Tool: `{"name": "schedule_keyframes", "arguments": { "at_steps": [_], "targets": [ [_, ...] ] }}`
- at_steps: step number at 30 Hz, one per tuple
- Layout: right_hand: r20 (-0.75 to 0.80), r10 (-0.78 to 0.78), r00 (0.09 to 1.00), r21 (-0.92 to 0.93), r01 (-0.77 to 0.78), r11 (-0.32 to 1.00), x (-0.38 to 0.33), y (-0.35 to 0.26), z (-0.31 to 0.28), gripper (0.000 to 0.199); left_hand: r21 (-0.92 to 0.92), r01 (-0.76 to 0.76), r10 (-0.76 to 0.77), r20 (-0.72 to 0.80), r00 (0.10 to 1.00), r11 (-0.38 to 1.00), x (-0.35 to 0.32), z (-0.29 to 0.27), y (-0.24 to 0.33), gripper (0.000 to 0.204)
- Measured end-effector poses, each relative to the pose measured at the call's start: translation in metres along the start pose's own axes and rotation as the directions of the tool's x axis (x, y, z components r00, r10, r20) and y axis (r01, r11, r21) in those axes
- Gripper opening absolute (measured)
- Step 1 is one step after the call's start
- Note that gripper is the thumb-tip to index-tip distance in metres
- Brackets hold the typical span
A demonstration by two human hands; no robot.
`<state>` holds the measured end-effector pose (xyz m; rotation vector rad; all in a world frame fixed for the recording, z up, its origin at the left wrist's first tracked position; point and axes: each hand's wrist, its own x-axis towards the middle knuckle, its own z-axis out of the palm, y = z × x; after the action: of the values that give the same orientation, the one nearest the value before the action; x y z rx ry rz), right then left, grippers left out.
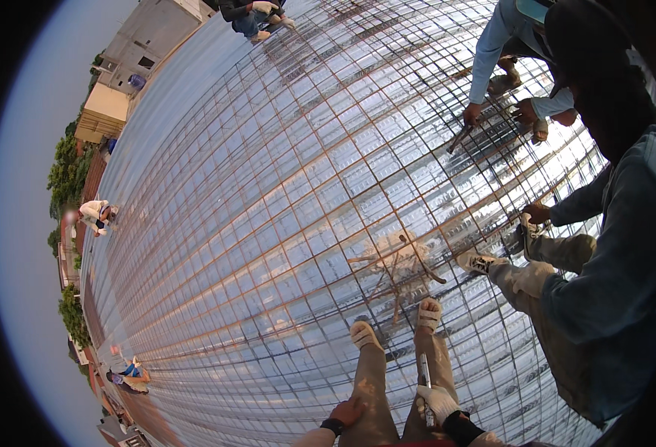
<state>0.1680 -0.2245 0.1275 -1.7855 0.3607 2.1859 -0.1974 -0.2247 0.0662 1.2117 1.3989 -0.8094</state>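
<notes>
My left hand [348, 411], bare with a black band at the wrist, rests against my left leg and holds nothing. A white glove covers my right hand [438, 403], which lies over my right leg, closed around a slim metal hand tool [425, 368]. The tool's silver shaft points away from me; its exact kind is hard to make out. Both my feet stand on a grid of thin steel reinforcing bars [320, 246]. Just beyond my feet, a loose pile of thin wire and short bent rods [396, 257] lies on the grid.
Shiny ribbed metal decking [194, 149] lies beneath the bars. Close on my right squats a co-worker [618, 246]; beyond, another person's hand [472, 114] holds a dark tool at the grid. Other people crouch at the far and left edges. Buildings [145, 45] and trees stand past the edge.
</notes>
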Motion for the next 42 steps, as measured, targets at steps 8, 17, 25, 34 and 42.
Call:
{"name": "schedule_keyframes", "arguments": {
  "at_steps": [8, 17, 25, 34, 42],
  "targets": [
    [0.092, -0.008, 0.996, 0.031, 0.005, 0.999, 0.015, 0.025, 0.001, 0.031, 0.015, -0.043, 0.043, 0.002, 0.999, 0.999, 0.003, 0.000, -0.012, 0.078],
    [0.185, -0.093, 0.978, -0.093, 0.112, 0.989, 0.028, 0.036, 0.005, 0.036, 0.061, -0.048, 0.049, -0.017, 0.999, 0.997, 0.012, -0.011, -0.025, 0.076],
    [0.059, -0.030, 0.998, 0.096, 0.025, 0.995, 0.013, 0.010, 0.001, 0.028, -0.007, -0.018, 0.017, -0.059, 0.998, 1.000, -0.002, -0.031, 0.017, 0.065],
    [0.093, -0.077, 0.993, 0.104, 0.067, 0.992, 0.017, 0.014, -0.003, 0.037, -0.056, -0.126, 0.115, -0.169, 0.979, 0.990, 0.004, -0.008, -0.006, 0.060],
    [0.077, -0.065, 0.995, -0.033, 0.068, 0.997, 0.005, 0.002, 0.014, 0.034, -0.099, -0.170, 0.130, -0.325, 0.937, 0.980, -0.003, -0.008, -0.007, 0.065]
  ]
}}
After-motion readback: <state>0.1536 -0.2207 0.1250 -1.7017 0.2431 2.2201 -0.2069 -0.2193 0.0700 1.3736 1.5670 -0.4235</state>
